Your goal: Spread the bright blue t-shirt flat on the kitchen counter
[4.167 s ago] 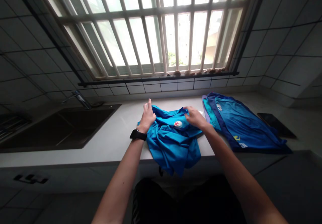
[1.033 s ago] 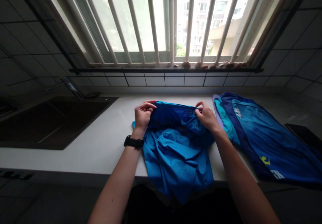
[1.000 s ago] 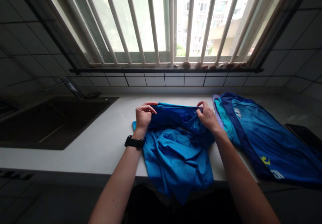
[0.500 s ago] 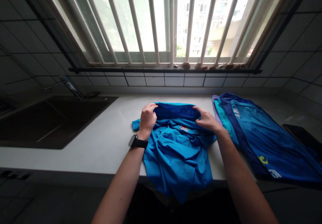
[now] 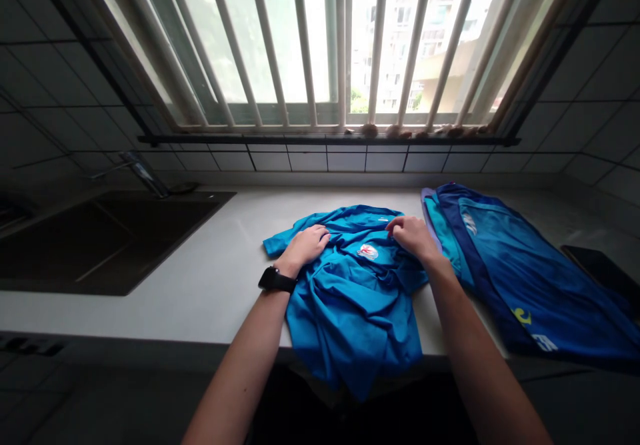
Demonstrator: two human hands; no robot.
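A crumpled bright blue shirt [image 5: 350, 298] with a small white and red badge lies on the white counter [image 5: 210, 278], its lower part hanging over the front edge. My left hand [image 5: 307, 245], with a black watch on the wrist, rests flat on the shirt's upper left, fingers apart. My right hand [image 5: 413, 235] pinches the cloth at the shirt's upper right, beside the badge.
A pile of darker blue garments [image 5: 505, 258] lies on the counter to the right, almost touching the shirt. A dark flat object [image 5: 600, 268] sits at the far right. A dark sink [image 5: 100, 238] with a tap is at the left. A barred window stands behind.
The raised, opened edge of the shirt that both hands held has been laid down flat. The badge now faces up, and my left hand has gone from gripping to resting flat.
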